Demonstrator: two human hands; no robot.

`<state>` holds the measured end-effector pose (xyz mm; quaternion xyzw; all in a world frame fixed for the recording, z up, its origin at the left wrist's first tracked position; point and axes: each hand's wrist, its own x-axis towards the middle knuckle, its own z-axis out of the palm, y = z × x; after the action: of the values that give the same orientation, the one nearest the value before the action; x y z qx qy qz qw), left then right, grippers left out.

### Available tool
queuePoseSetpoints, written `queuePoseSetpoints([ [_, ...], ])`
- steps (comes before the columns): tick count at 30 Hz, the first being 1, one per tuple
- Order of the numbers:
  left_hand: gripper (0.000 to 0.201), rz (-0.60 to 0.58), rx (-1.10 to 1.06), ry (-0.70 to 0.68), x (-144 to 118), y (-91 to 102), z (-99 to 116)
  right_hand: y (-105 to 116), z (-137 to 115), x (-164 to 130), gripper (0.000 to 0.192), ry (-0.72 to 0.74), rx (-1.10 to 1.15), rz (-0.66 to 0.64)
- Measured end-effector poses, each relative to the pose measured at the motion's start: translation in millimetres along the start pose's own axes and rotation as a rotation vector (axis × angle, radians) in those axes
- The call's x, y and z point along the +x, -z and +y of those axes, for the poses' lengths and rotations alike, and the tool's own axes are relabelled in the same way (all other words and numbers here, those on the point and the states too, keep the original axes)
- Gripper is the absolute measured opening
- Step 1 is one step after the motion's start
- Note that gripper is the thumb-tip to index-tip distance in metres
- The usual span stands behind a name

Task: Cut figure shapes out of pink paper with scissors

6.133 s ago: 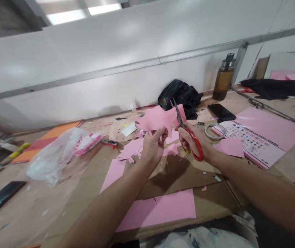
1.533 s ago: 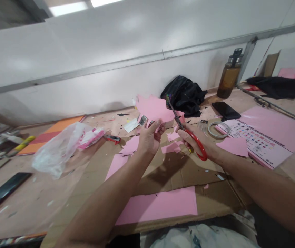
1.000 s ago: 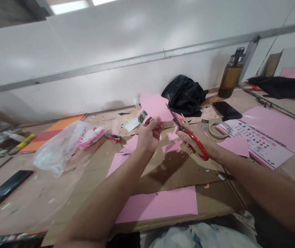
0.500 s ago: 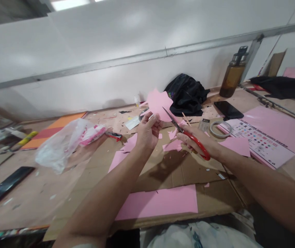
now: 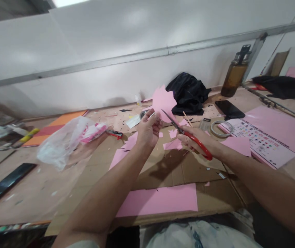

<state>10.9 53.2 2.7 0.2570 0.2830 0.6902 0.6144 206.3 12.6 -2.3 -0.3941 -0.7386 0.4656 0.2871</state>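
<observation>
My left hand (image 5: 150,128) pinches the lower edge of a pink paper cutout (image 5: 163,101) with a wavy, pointed outline, held up above the table. In my right hand (image 5: 194,138) is a pair of scissors (image 5: 199,146) with red handles, its blades pointing up and left at the cutout's lower edge. The blades look closed or nearly so. Below both hands, pink paper scraps (image 5: 172,144) lie on a brown cardboard sheet (image 5: 157,165). A larger pink paper strip (image 5: 160,199) rests at the cardboard's near edge.
Black cloth (image 5: 187,93) lies against the wall, left of a brown bottle (image 5: 235,77) and a phone (image 5: 230,109). A tape roll (image 5: 222,128) sits beside a pink paper pack (image 5: 262,141). Leftward are a utility knife (image 5: 114,133), a plastic bag (image 5: 61,143) and a black bar (image 5: 6,186).
The pink cutout has turned in my left hand and shifted slightly right and up. My right hand still holds the scissors in nearly the same place.
</observation>
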Motion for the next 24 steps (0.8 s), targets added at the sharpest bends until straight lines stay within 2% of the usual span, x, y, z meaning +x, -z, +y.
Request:
queuePoseSetpoints([
  [13, 0.036, -0.021, 0.022, -0.028, 2.9, 4.5, -3.4, 1.4, -2.0, 1.0, 0.039, -0.015, -0.116, -0.017],
  [24, 0.033, -0.026, 0.071, -0.084, 3.1, 3.6, 1.0, 1.0, -8.0, -0.9, 0.047, -0.043, -0.073, -0.028],
])
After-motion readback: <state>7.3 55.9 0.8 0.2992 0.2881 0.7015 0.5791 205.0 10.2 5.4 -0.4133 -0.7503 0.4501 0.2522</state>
